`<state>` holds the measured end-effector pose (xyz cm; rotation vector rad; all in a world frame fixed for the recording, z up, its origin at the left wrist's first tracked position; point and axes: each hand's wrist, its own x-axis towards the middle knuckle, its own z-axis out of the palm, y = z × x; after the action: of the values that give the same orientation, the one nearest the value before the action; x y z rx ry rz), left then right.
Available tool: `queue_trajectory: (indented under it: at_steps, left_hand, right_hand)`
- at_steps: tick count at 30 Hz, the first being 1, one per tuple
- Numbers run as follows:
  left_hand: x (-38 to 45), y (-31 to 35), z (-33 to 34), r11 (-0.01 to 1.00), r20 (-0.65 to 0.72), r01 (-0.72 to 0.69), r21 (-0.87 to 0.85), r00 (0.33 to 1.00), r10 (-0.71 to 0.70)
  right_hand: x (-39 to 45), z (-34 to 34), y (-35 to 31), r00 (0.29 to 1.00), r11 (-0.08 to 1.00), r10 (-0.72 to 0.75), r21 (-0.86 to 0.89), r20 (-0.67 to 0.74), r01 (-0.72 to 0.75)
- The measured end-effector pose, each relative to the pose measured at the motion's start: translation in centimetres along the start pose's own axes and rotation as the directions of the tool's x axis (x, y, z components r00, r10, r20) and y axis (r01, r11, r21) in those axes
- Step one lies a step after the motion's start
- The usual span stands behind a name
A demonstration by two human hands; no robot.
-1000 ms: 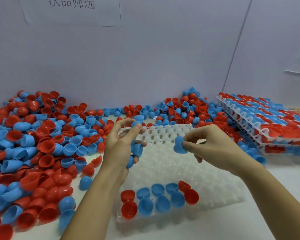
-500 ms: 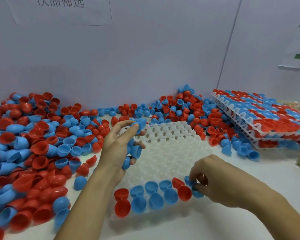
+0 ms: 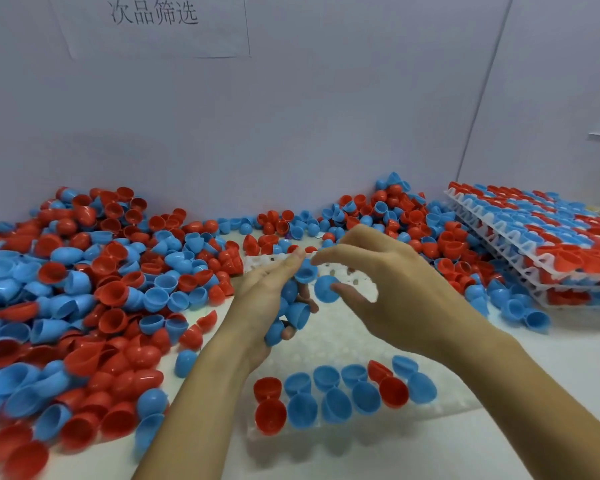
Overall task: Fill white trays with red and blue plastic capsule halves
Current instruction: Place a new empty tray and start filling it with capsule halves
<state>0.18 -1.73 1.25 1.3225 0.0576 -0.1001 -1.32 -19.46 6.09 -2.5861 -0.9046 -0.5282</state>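
A white dimpled tray point(image 3: 329, 344) lies in front of me. Its near rows hold several blue capsule halves point(image 3: 328, 379) and a few red capsule halves point(image 3: 394, 391). My left hand point(image 3: 267, 299) is raised over the tray and cups several blue halves point(image 3: 297, 313). My right hand point(image 3: 388, 289) reaches in from the right, its fingers pinching one blue half point(image 3: 326, 289) right beside the left hand's bunch.
A big loose pile of red and blue halves point(image 3: 84, 299) covers the table on the left and runs along the back wall. Stacked filled trays point(image 3: 541, 244) stand at the right, with loose halves point(image 3: 520, 310) beside them.
My right hand has risen from the tray's near row, leaving a blue half there, and come up to the left hand, where it pinches another blue half. The left hand barely moved.
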Motion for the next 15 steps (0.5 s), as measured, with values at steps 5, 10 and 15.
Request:
queue_trajectory:
  at_steps: [5, 10, 15]
  left_hand:
    - [-0.1, 0.2, 0.2, 0.999, 0.016, 0.009, 0.043, 1.0, -0.01]
    - [-0.1, 0.3, 0.2, 0.999, -0.032, 0.036, 0.01, 0.999, -0.036]
    - [0.2, 0.4, -0.1, 0.972, -0.084, 0.083, -0.221, 0.991, -0.104]
  right_hand:
    - [2.3, 1.4, -0.4, 0.995, 0.999, 0.019, -0.044, 0.098, -0.014]
    - [1.9, 0.4, 0.2, 0.991, 0.996, 0.088, -0.018, 0.104, -0.086]
    - [-3.1, -4.2, 4.2, 0.929, 0.946, 0.321, -0.104, 0.185, -0.306]
